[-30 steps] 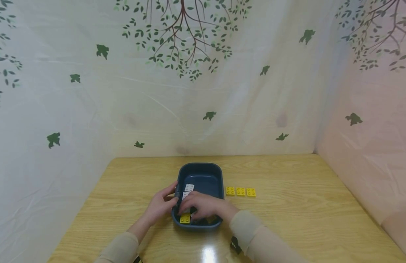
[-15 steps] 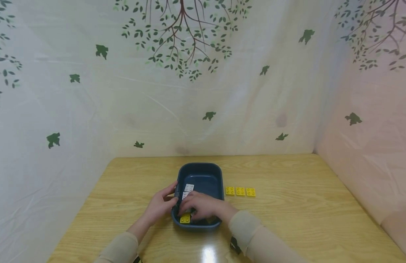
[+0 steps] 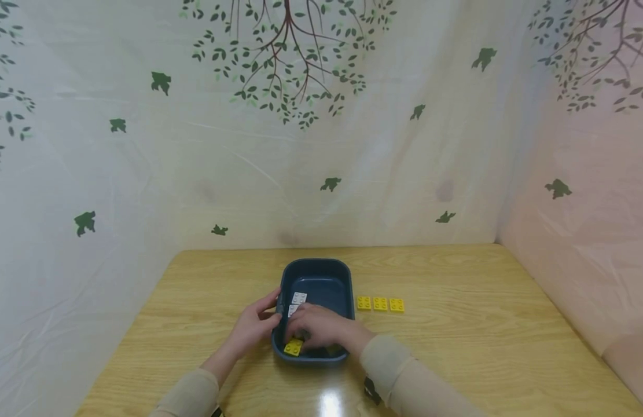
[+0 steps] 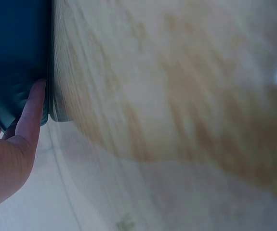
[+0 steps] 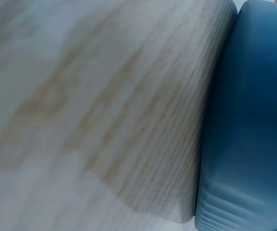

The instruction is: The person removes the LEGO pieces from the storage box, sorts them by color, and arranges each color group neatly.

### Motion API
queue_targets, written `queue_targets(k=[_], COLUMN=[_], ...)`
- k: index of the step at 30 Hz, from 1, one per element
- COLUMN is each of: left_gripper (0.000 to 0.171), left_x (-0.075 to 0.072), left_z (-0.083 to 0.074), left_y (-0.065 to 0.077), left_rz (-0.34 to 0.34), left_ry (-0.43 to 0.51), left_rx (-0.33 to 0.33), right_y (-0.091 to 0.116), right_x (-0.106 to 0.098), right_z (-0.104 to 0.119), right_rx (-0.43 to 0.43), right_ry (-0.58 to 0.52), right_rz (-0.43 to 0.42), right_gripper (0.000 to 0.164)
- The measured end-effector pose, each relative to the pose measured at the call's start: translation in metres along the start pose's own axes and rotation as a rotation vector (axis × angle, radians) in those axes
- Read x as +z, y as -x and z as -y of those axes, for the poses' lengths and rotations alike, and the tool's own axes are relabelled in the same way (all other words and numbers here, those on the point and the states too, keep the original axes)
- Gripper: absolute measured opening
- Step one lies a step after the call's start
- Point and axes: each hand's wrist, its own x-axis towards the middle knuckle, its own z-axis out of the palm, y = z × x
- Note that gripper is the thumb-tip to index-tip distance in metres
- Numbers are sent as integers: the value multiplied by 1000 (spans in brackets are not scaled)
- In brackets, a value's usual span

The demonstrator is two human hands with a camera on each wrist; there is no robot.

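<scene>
A dark blue plastic bin (image 3: pixel 323 282) stands on the table, its side wall (image 4: pixel 15 48) filling a corner of the left wrist view. My left hand (image 3: pixel 253 325) holds the bin's left side, with a finger along the wall in the left wrist view. My right hand (image 3: pixel 321 326) reaches down inside, fingers bent about a yellow toy building brick (image 3: pixel 293 347) near the front left corner. Just beyond those fingers lie white building bricks (image 3: pixel 299 297), partly covered by the hand. The right wrist view catches only the bin's outside (image 5: pixel 254 120) and table, with no hand.
Three yellow bricks (image 3: pixel 380 303) lie in a row on the wooden table (image 3: pixel 472 324), right of the bin. A pale curtain (image 3: pixel 248 162) printed with leaves hangs behind and along both sides. Dark wrist gear (image 3: pixel 371 391) shows beneath the right sleeve.
The yellow brick under my right fingers has turned slightly and sits a little tilted now. Right hand and forearm have shifted only slightly; the left hand stays on the bin.
</scene>
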Motion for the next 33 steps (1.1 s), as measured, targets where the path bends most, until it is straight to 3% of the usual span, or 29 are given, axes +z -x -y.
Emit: queue_targets(k=[8, 20, 27, 33], left_gripper=[58, 59, 59, 59], left_x=[1, 2, 5, 7], left_z=[-2, 1, -1, -1], left_y=[4, 4, 5, 4], left_rz=[-4, 0, -18, -43], left_ry=[-6, 16, 7, 4], left_rx=[-4, -12, -15, -21], right_y=[1, 10, 27, 47], right_x=[0, -11, -24, -31], right_z=[1, -2, 0, -4], right_rx=[-16, -5, 33, 58], right_ry=[25, -104, -127, -144], right_rz=[-59, -129, -184, -291], right_gripper=[32, 30, 33, 33])
